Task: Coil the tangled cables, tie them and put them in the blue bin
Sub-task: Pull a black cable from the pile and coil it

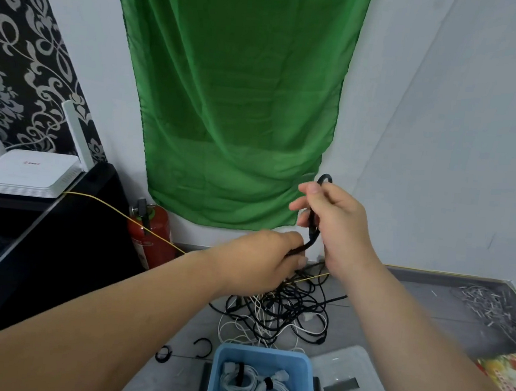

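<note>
Below and to the left of the left hand (263,252), I see two curled black strap ties (202,347) lying unused on the grey floor. The left hand has its fingers closed round a thick black rubber-sheathed cable (311,235), low on the strand. Under both hands lies the tangled heap of thin black and white cables (280,314). Nearer to me than the heap sits the light blue plastic bin (263,352), holding two coiled white cables (238,382), each bound with a black strap. The right hand (333,221), just above and right of the left, pinches the same black cable below a small loop that pokes out over its fingers.

I judge the job early to midway. Two cables are coiled, tied and binned, the black one is barely started, and most of the heap is left.

I cannot tell whether the held cable is free of the heap, since the left hand hides where it runs down. The bin's near edge is cut off.
</note>
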`<state>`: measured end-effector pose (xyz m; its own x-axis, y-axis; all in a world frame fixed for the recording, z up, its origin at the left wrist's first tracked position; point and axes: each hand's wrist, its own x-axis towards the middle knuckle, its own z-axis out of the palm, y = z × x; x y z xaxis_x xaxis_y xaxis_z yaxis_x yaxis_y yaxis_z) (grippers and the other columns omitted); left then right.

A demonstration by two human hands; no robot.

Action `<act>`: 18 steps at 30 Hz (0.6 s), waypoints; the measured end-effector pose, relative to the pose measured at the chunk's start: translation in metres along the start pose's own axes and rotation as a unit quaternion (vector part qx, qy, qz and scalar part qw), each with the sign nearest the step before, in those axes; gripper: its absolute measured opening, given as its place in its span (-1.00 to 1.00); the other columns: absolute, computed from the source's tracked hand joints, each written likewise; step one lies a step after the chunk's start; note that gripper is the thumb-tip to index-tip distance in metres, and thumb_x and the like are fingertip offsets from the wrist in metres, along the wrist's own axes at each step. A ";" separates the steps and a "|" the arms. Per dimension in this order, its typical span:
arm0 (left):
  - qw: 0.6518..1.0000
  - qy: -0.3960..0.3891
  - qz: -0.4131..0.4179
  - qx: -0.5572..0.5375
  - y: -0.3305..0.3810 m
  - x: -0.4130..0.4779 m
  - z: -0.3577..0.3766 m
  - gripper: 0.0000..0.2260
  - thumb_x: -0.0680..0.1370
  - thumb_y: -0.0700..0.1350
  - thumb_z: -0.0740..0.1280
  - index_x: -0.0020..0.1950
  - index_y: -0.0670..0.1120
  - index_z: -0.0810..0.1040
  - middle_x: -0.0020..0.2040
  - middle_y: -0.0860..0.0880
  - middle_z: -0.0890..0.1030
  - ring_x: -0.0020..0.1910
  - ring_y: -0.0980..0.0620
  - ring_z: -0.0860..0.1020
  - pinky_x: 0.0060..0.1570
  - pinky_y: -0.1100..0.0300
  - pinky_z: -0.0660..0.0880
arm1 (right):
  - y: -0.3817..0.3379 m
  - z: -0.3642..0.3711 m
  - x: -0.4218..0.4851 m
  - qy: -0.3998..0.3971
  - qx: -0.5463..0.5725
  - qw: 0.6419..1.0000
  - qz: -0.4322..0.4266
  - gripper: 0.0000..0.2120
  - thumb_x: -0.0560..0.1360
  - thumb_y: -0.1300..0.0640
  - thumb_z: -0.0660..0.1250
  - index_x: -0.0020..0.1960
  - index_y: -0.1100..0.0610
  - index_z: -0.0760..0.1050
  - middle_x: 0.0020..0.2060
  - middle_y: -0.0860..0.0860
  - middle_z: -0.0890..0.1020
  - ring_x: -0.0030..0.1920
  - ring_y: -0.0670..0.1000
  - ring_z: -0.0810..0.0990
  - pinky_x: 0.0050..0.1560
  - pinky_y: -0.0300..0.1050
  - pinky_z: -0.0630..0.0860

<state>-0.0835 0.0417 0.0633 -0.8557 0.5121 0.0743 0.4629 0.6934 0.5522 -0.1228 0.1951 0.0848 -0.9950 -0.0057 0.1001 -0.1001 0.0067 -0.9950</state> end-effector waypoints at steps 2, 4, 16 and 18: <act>0.998 0.060 0.021 0.002 -0.002 -0.001 -0.013 -0.88 0.64 -0.02 0.34 -0.03 -0.05 0.56 -0.29 0.09 0.52 -0.32 0.04 0.46 -0.25 0.18 0.37 | 0.001 -0.001 -0.001 -0.029 -0.070 0.997 0.002 -0.82 0.64 0.17 0.32 -0.04 0.21 0.66 -0.32 0.08 0.68 -0.35 0.02 0.52 -0.25 -0.14 0.52; 0.992 0.126 0.016 -0.023 -0.012 -0.002 -0.029 -0.86 0.57 -0.02 0.47 -0.12 -0.05 0.63 -0.41 0.13 0.49 -0.42 0.17 0.42 -0.33 0.26 0.33 | 0.001 -0.002 -0.003 -0.063 -0.125 0.990 0.014 -0.79 0.63 0.17 0.32 -0.11 0.23 0.64 -0.38 0.09 0.64 -0.38 0.01 0.54 -0.27 -0.10 0.50; 0.967 0.240 0.031 -0.079 -0.050 0.002 -0.050 -0.88 0.62 -0.05 0.39 0.04 -0.07 0.67 -0.17 0.00 0.60 -0.17 0.11 0.55 -0.13 0.20 0.48 | -0.014 0.011 -0.016 -0.236 0.014 0.961 0.141 -0.62 0.72 0.01 0.13 -0.21 0.15 0.43 -0.53 0.00 0.22 -0.52 -0.02 0.12 -0.41 -0.09 0.18; 0.966 0.232 -0.017 -0.114 -0.049 0.003 -0.042 -0.86 0.67 -0.02 0.32 0.03 -0.05 0.62 -0.27 0.01 0.55 -0.31 0.10 0.48 -0.24 0.14 0.48 | -0.017 0.015 -0.018 -0.217 0.096 0.959 0.158 -0.63 0.72 0.02 0.13 -0.22 0.13 0.40 -0.52 -0.02 0.19 -0.51 -0.03 0.10 -0.40 -0.08 0.15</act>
<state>-0.1186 -0.0121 0.0718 -0.9052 0.1725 0.3883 0.4156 0.5491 0.7251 -0.1031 0.1801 0.1001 -0.8758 -0.4492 -0.1766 0.2493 -0.1076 -0.9624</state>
